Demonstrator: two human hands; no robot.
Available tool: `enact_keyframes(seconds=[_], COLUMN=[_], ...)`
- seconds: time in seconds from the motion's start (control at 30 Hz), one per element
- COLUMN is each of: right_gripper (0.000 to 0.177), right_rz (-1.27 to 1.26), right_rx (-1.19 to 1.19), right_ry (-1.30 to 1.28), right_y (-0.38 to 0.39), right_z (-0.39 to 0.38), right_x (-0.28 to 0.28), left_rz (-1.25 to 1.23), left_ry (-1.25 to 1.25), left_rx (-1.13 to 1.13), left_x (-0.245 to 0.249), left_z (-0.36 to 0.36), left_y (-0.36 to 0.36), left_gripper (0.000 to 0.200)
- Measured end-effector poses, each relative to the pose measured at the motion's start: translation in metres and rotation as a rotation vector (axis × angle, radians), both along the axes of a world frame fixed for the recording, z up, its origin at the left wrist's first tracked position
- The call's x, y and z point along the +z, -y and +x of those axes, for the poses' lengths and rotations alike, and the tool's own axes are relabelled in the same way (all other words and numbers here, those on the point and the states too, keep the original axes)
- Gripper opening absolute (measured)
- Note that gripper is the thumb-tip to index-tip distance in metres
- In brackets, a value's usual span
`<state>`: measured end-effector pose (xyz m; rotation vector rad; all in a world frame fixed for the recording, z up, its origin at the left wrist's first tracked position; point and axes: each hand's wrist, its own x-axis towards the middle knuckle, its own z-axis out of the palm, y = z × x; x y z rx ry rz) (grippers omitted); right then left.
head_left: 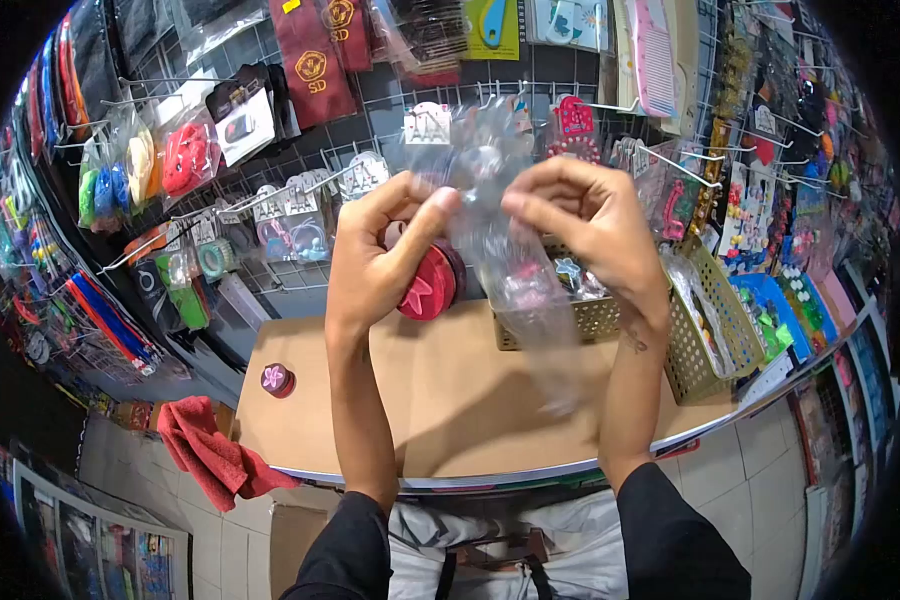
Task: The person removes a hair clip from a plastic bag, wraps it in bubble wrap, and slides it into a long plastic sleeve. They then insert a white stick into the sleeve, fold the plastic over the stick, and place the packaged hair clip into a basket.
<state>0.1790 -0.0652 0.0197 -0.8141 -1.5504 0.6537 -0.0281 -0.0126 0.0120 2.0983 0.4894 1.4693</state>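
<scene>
A clear plastic bag [515, 265], blurred by motion, hangs above the table between my two hands. My left hand [380, 255] is closed, pinching the bag's upper left side between thumb and finger. Against the same hand's lower fingers sits a round red container [430, 288] with a pink flower on its lid; how those fingers grip it is partly hidden. Thumb and fingertips of my right hand [595, 225] pinch the bag's other side. A smaller round container [277, 380], dark red with a pink flower lid, stands on the table's left part.
The brown table [450, 420] has a yellow perforated basket [690, 350] of packets at right and another basket [600, 322] behind my right hand. A red cloth [210, 450] hangs at the left edge. Packaged accessories cover the wire wall rack [390, 90].
</scene>
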Motion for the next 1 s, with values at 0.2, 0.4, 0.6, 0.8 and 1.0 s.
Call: enact_keyframes(seconds=[0.2, 0.4, 0.6, 0.8, 1.0], right_gripper=[0.013, 0.019, 0.017, 0.02, 0.025], right_rz=[0.229, 0.126, 0.131, 0.113, 0.091], right_rx=[-0.105, -0.055, 0.025, -0.003, -0.202], right_ry=[-0.191, -0.132, -0.037, -0.106, -0.26], right_y=[-0.01, -0.003, -0.011, -0.009, -0.008], right_z=[-0.006, -0.013, -0.015, -0.016, -0.034], right_x=[-0.001, -0.001, -0.005, -0.004, -0.003], left_rz=[0.016, 0.065, 0.098, 0.066, 0.1], left_ry=[-0.128, -0.064, 0.012, 0.014, -0.056], left_rx=[0.033, -0.009, 0.047, 0.013, -0.033], left_x=[-0.002, -0.004, -0.002, 0.0, -0.005], left_z=[0.017, 0.013, 0.005, 0.001, 0.005], left_y=[0.007, 0.0, -0.001, 0.0, -0.005], left_gripper=[0.022, 0.018, 0.018, 0.019, 0.019])
